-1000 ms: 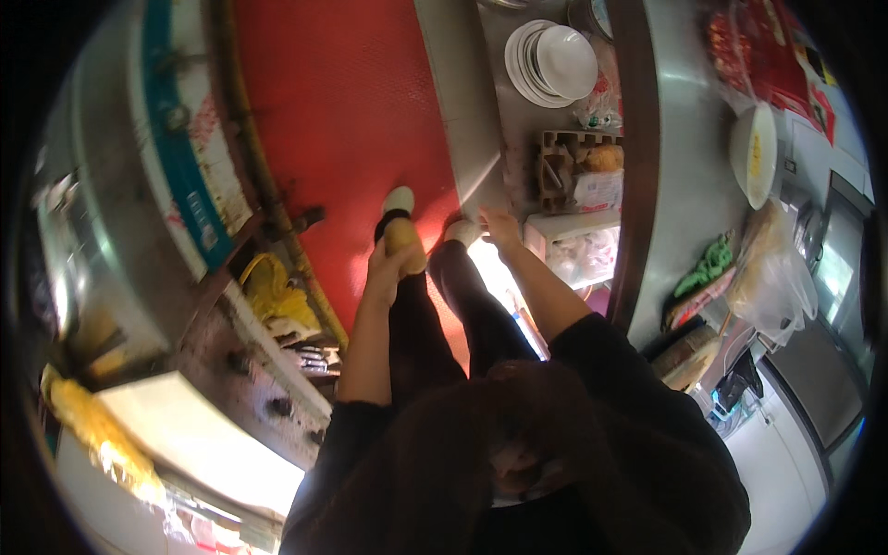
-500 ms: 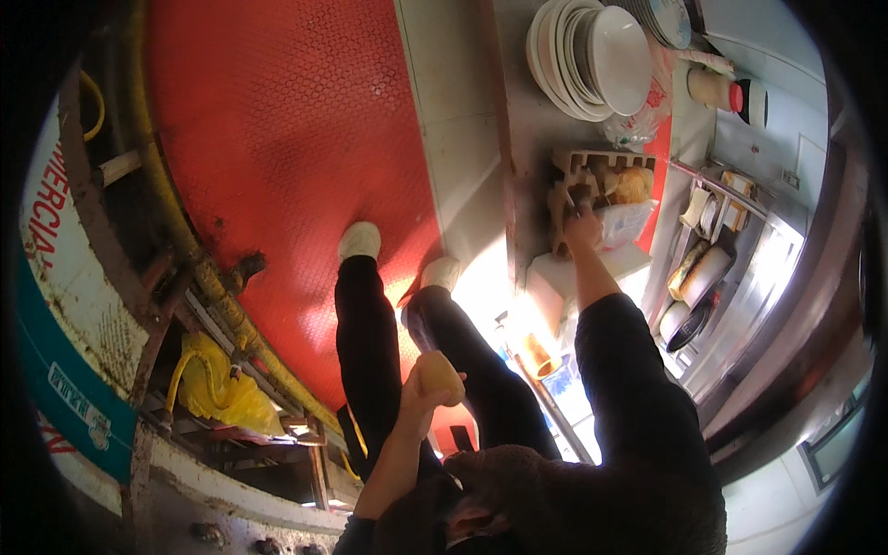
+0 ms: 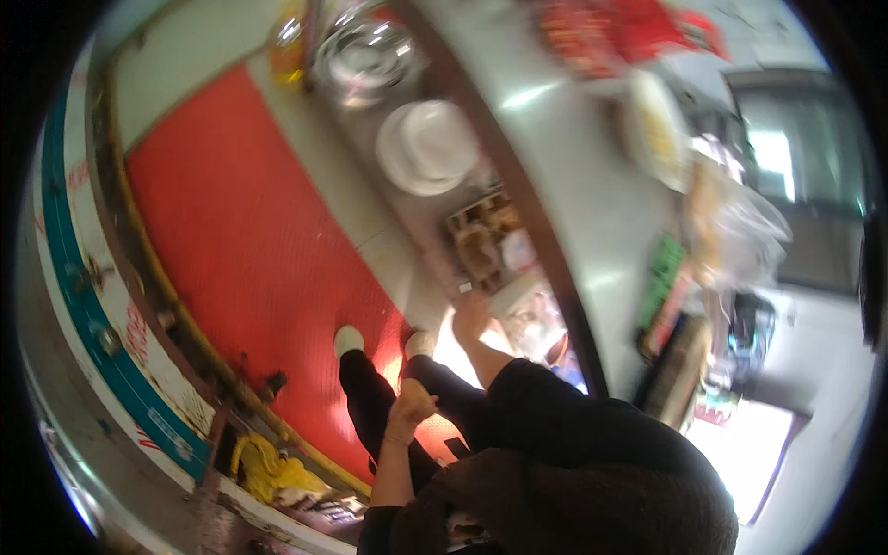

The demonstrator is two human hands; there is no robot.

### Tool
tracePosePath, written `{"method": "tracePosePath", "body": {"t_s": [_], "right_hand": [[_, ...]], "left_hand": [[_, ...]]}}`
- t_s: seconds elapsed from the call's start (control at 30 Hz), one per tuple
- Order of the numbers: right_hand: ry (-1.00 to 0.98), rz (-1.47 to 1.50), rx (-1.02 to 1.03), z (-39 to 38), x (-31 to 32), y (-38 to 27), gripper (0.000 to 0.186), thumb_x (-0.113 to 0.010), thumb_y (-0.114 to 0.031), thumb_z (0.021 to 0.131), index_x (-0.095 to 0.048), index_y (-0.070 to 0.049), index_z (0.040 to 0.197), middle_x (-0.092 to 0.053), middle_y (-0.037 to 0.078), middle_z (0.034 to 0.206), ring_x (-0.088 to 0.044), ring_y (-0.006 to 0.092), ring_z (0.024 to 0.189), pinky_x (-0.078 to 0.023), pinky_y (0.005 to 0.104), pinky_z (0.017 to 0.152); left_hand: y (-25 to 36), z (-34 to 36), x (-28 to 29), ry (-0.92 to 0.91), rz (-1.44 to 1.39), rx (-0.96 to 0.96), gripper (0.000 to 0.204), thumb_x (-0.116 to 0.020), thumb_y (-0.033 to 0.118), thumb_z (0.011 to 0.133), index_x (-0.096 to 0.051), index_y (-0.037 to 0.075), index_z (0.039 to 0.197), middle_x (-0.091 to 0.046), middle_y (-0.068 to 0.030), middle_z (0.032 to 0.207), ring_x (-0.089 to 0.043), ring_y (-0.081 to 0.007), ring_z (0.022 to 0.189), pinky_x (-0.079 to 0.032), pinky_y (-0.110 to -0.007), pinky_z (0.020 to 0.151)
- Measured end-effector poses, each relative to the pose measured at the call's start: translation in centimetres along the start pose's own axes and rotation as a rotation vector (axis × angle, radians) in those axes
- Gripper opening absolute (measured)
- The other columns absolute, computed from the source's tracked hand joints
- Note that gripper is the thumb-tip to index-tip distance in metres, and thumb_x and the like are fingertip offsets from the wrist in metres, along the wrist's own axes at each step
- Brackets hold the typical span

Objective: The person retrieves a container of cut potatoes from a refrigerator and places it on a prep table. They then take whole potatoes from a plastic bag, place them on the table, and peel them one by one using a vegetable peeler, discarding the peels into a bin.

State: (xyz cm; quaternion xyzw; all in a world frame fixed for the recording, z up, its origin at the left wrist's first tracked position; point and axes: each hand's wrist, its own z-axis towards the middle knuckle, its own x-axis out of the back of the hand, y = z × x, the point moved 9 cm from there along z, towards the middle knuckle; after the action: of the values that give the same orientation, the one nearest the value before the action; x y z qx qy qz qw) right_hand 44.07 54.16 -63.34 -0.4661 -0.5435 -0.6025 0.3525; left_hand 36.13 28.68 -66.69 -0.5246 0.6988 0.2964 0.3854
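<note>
My left hand (image 3: 407,416), low in front of my legs, is closed around a yellowish lump (image 3: 418,395) that looks like a peeled potato. To its right and higher up, my right hand (image 3: 473,317) is closed, its fingers blurred by motion. A small pale tip (image 3: 465,288) shows just beyond those fingers, but I cannot make out what it belongs to. Past the right hand, on the lower shelf, sits a brown open box (image 3: 479,257) with slotted edges and several items inside. A pale plastic bag (image 3: 518,250) lies at its right side.
White plates (image 3: 430,153) and shiny metal bowls (image 3: 363,60) stand on the lower shelf beyond the box. Above it, a steel counter (image 3: 573,203) holds a pale dish (image 3: 659,129) and a clear bag (image 3: 740,227). A red mat (image 3: 240,231) covers the floor. A yellow bag (image 3: 277,470) hangs at lower left.
My right hand has drawn back from the box toward my body and the left hand. My view has swung right, bringing the upper counter into sight. The left hand still holds the yellowish lump.
</note>
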Motion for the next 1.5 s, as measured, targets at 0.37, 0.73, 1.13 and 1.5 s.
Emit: {"method": "tracePosePath", "body": {"t_s": [0.37, 0.73, 1.13, 1.5], "right_hand": [[-0.509, 0.939, 0.714, -10.7, 36.6, -2.2, 0.026, -0.053, -0.028, 0.087, -0.045, -0.009, 0.102, -0.061, 0.017, 0.085, -0.059, 0.0361, 0.080, -0.044, 0.0489, 0.068], [0.020, 2.011, -0.043, -12.4, 42.4, 45.0, 0.020, -0.040, -0.025, 0.096, -0.036, -0.008, 0.105, -0.061, 0.011, 0.076, -0.050, 0.0115, 0.044, -0.041, 0.0215, 0.037], [0.790, 2.296, -0.461, -27.0, 29.8, 76.2, 0.022, -0.048, -0.016, 0.092, -0.036, -0.006, 0.108, -0.050, 0.005, 0.067, -0.040, 0.0077, 0.041, -0.031, 0.0185, 0.033], [0.466, 2.381, -0.472, -21.5, 26.0, 76.1, 0.024, -0.054, -0.015, 0.090, -0.037, -0.004, 0.102, -0.053, 0.007, 0.070, -0.046, 0.0091, 0.046, -0.036, 0.0203, 0.034]], "left_hand": [[31.9, -13.7, -15.0, 0.172, 0.370, -0.447, 0.053, -0.063, 0.026, 0.080, -0.041, 0.014, 0.126, -0.053, -0.0104, 0.113, -0.057, -0.0340, 0.098, -0.048, -0.051, 0.081], [3.1, -15.3, -50.9, -0.771, 0.695, 0.086, 0.094, -0.072, 0.036, 0.068, -0.018, 0.015, 0.142, -0.050, -0.0177, 0.118, -0.058, -0.0355, 0.095, -0.052, -0.045, 0.075], [-50.6, -14.6, -49.8, -0.465, 0.941, 1.081, 0.058, -0.036, 0.054, 0.085, -0.048, 0.009, 0.120, -0.059, -0.0189, 0.099, -0.061, -0.0315, 0.076, -0.049, -0.038, 0.057], [-55.5, -12.3, -46.2, -0.304, 1.177, 1.222, 0.054, -0.030, 0.054, 0.085, -0.055, 0.009, 0.102, -0.059, -0.0129, 0.082, -0.056, -0.0246, 0.058, -0.038, -0.029, 0.040]]}}
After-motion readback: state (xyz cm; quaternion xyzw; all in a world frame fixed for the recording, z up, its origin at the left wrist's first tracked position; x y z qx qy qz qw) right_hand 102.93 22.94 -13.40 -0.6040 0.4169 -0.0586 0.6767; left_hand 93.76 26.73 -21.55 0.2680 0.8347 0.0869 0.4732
